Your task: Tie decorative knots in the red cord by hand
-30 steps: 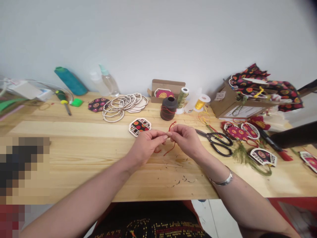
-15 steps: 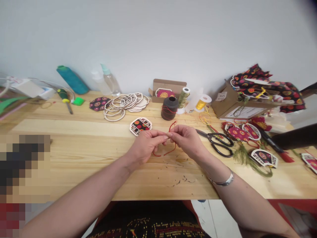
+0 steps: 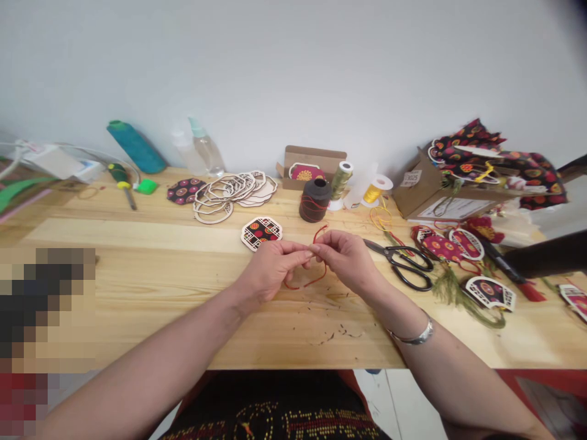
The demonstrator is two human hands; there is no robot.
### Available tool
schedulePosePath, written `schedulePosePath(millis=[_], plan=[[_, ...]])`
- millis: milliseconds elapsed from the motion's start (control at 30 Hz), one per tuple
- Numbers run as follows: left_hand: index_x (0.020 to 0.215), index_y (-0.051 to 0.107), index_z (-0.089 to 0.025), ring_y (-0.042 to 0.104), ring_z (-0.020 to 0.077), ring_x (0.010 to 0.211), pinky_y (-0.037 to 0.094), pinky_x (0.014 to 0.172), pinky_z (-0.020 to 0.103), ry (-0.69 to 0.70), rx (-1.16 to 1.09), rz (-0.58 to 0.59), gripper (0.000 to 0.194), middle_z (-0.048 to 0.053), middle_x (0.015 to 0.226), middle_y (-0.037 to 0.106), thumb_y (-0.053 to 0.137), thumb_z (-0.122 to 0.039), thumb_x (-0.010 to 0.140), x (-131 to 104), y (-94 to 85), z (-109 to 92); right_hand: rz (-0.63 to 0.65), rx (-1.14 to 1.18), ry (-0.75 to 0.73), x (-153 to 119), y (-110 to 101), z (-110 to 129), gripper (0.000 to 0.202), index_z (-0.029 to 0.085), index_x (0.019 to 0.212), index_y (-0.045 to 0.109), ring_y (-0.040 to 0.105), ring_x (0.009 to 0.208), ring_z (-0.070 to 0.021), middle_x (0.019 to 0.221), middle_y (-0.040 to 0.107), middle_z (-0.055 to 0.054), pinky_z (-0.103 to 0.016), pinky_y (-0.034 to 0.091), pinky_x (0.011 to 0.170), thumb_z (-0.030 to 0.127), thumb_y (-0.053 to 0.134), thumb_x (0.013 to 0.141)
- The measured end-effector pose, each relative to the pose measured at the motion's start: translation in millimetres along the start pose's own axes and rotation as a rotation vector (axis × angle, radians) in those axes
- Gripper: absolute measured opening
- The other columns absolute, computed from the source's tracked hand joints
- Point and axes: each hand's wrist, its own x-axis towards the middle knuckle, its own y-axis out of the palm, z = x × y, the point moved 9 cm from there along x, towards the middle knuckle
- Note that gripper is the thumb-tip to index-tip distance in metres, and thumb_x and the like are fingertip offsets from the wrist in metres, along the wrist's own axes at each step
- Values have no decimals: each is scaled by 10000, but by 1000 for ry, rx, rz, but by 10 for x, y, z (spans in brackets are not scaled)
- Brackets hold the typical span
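Note:
Both of my hands meet over the middle of the wooden table, fingertips pinched together on a thin red cord (image 3: 320, 278). My left hand (image 3: 277, 264) is closed on the cord, and one end hangs below its fingers. My right hand (image 3: 345, 255) also pinches it, with a loop rising above the fingers. The stretch of cord between the fingertips is mostly hidden. Just behind my left hand lies an octagonal ornament (image 3: 262, 233) with a pale fretwork frame and dark patterned fabric. To the right of my right hand are black-handled scissors (image 3: 408, 263).
Behind my hands stand a dark thread cone (image 3: 315, 200), a green spool (image 3: 341, 181) and a yellow spool (image 3: 376, 189). Wooden frames (image 3: 224, 194) are piled back left. A cardboard box (image 3: 422, 189) of fabric stands at right, near tasselled ornaments (image 3: 488, 293). A screwdriver (image 3: 121, 183) lies left.

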Motion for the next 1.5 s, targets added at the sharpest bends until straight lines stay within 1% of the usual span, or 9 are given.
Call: schedulePosePath(millis=[333, 467, 700, 900, 1033, 1200, 1367, 1433, 1500], plan=[[720, 721, -151, 370, 25, 398, 221, 372, 180, 47, -28, -35, 147, -12, 577, 597, 712, -282, 654, -15, -37, -44, 24, -41, -45, -7, 12, 55, 218, 161, 748, 588, 487, 560, -90, 672, 611, -3, -223, 389, 549, 340, 500, 837], [741, 719, -152, 352, 22, 387, 217, 361, 180, 57, -39, -89, 165, -13, 589, 602, 712, -294, 657, 5, -96, -54, -11, -266, -124, -25, -44, 124, 278, 166, 770, 616, 523, 651, -112, 719, 631, -16, -237, 386, 616, 357, 446, 880], [740, 711, -132, 354, 25, 413, 248, 351, 157, 66, -92, -132, 164, -8, 591, 607, 711, -278, 663, 5, -134, -74, -194, -652, -248, -163, -95, 282, 286, 179, 702, 609, 458, 518, -101, 607, 601, -3, -241, 299, 512, 400, 510, 854], [736, 702, -141, 324, 30, 393, 264, 337, 150, 13, -150, -163, 151, -57, 483, 506, 719, -261, 646, -18, -150, -35, -210, -788, -539, -352, 108, 476, 188, 166, 816, 627, 540, 575, -104, 683, 652, -19, -232, 350, 547, 292, 503, 879], [713, 695, -127, 315, 23, 394, 267, 339, 144, 16, -205, -132, 129, -47, 499, 525, 722, -232, 643, 0, -135, -22, -189, -1062, -806, -501, 336, 547, 191, 155, 779, 603, 514, 575, -131, 638, 604, -29, -271, 340, 550, 223, 465, 893], [672, 666, -109, 291, 8, 359, 249, 326, 143, -54, -286, -53, 143, -33, 518, 538, 706, -246, 667, 13, -81, 38, -16, -1279, -1006, -608, 583, 519, 193, 149, 763, 571, 473, 584, -149, 646, 559, -31, -307, 313, 542, 93, 420, 869], [669, 659, -122, 332, -3, 364, 214, 335, 128, -29, -347, -85, 122, -31, 544, 557, 732, -215, 640, 27, -119, 40, 228, -950, -1078, -703, 631, 586, 233, 161, 700, 574, 495, 638, -144, 688, 571, -40, -293, 377, 575, 229, 446, 882], [705, 672, -135, 364, 6, 368, 235, 340, 133, -39, -353, -94, 127, -30, 547, 567, 739, -212, 629, 34, -120, 52, 145, -662, -976, -614, 440, 665, 242, 161, 696, 587, 534, 715, -146, 777, 596, -64, -290, 426, 635, 275, 470, 875], [721, 681, -139, 368, 9, 357, 233, 332, 135, -45, -338, -102, 135, -34, 533, 560, 739, -216, 627, 37, -117, 50, -61, -423, -788, -438, 142, 643, 215, 159, 697, 600, 557, 774, -145, 845, 600, -80, -293, 451, 694, 232, 487, 863]])
